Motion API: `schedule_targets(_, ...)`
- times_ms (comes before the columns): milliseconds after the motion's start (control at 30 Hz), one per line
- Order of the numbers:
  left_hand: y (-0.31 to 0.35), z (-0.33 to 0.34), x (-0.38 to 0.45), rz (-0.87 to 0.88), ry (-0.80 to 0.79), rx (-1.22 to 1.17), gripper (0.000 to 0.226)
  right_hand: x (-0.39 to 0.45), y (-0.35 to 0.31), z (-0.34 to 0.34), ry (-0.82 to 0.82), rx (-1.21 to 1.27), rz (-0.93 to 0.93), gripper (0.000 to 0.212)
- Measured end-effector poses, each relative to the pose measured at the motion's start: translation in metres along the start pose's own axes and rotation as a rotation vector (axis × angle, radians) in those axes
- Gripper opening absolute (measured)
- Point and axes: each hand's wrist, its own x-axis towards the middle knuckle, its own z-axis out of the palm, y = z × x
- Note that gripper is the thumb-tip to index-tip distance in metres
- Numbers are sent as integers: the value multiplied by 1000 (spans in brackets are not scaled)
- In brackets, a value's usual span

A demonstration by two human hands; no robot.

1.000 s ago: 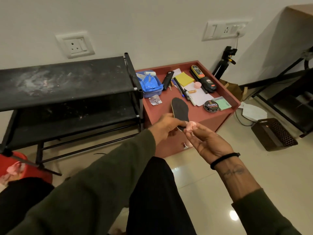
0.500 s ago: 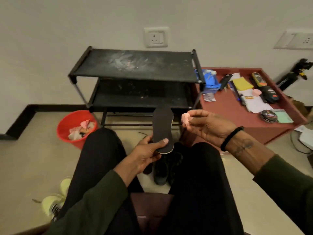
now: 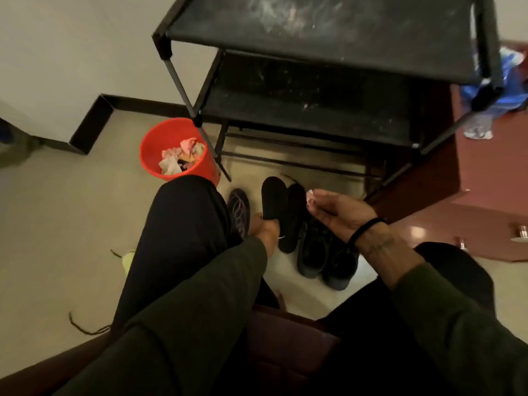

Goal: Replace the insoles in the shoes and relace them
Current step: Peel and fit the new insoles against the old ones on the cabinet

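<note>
- Insole [image 3: 273, 195], flat, black and oval-ended, is gripped at its near end by the left hand [image 3: 264, 228], fingers curled round it, its far end pointing away over the floor between the knees.
- Right hand [image 3: 337, 214], a black band [image 3: 367, 230] on its wrist, hangs palm-up just right of the insole, its fingertips pinching a small pale pink scrap [image 3: 311, 195]; the remaining fingers lie loosely curled.
- Two black fabric shoes [image 3: 323, 252] sit side by side on the pale tiled floor [image 3: 57, 238], under the right hand, toes toward the person.
- A second black insole [image 3: 293, 221] lies on the floor just left of the shoes, beside the held one.
- A dark insole with purple line pattern [image 3: 239, 212] lies further left, partly hidden by the left knee.
- Beyond the left knee stands a round red plastic bucket [image 3: 154, 150] holding crumpled pale scraps.
- Right of the bucket, farther off, is a black two-shelf metal rack [image 3: 328, 32], its top dusty.
- At far right is a reddish-brown low cabinet [image 3: 491, 181] with a blurred blue item [image 3: 511, 81] on top.
</note>
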Motion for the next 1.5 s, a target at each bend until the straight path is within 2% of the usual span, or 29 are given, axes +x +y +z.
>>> schedule_targets(67,-11,5,30,-46,-13,74,44,10,-8,-3,-59,3,-56,14)
schedule_targets(200,-30,23,79,-107,0,77,42,21,-23,0,-92,-90,-114,37)
schedule_targets(400,-58,47,130,-200,-8,141,49,45,-26,21,1,-225,-114,33)
schedule_targets(433,-62,47,137,-188,25,207,53,48,-29,25,0,-229,-122,31)
schedule_targets(500,-71,42,155,-156,196,432,66,52,-34,31,2,-232,-136,25)
schedule_targets(567,-71,33,169,-209,329,576,77,51,-39,33,-4,-221,-138,28)
schedule_targets(733,-65,13,199,-305,267,630,107,52,-47,26,29,-146,-140,34)
schedule_targets(833,-70,9,213,-316,268,652,107,55,-46,24,30,-142,-122,30)
schedule_targets(1000,-63,11,213,-210,361,656,87,58,-44,26,32,-164,-121,32)
schedule_targets(1200,-35,14,187,-222,354,592,92,62,-41,25,40,-267,-96,29)
schedule_targets(1367,5,16,159,-259,180,340,101,54,-45,27,29,-406,-121,25)
schedule_targets(1433,22,22,140,-214,94,248,102,49,-48,28,54,-453,-152,26)
schedule_targets(1500,39,28,118,-166,17,219,112,46,-48,27,80,-478,-178,26)
